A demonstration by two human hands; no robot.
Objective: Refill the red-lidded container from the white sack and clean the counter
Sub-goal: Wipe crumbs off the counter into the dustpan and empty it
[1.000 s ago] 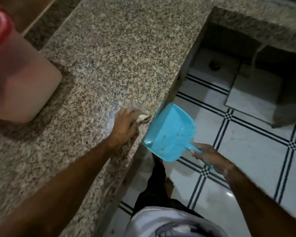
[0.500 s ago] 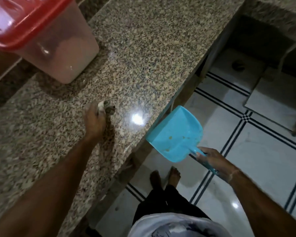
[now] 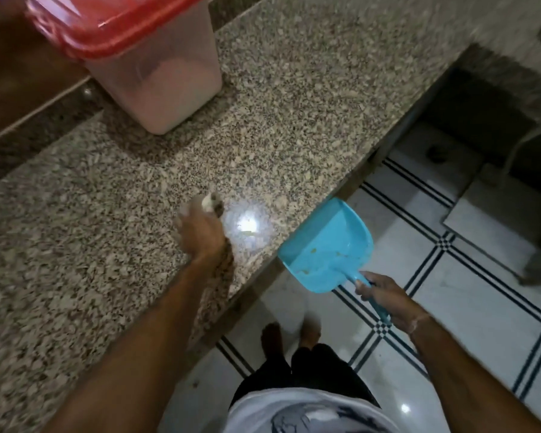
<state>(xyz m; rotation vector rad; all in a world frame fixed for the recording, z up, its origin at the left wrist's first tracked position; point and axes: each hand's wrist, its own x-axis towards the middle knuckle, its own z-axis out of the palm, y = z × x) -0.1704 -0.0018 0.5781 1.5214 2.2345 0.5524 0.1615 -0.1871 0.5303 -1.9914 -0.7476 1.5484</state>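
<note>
The red-lidded container [image 3: 156, 67] stands at the back of the granite counter [image 3: 310, 98], lid on, pale contents showing through its translucent wall. My left hand [image 3: 200, 232] lies on the counter near its front edge, closed over a small pale cloth [image 3: 208, 201] that sticks out past the fingers. My right hand [image 3: 384, 298] grips the handle of a blue dustpan [image 3: 328, 245] held just below and against the counter's edge; a few crumbs lie in the pan. The white sack is not in view.
A bright light reflection [image 3: 247, 226] sits on the counter beside my left hand. Below the edge is a white tiled floor [image 3: 469, 307] with dark lines, my bare feet [image 3: 291, 335], and a dark recess [image 3: 481, 120] under a second counter.
My left hand swept back from the counter's edge toward the container, then came forward again toward the dustpan. The view shifted, bringing the whole container into sight. The dustpan stayed at the edge.
</note>
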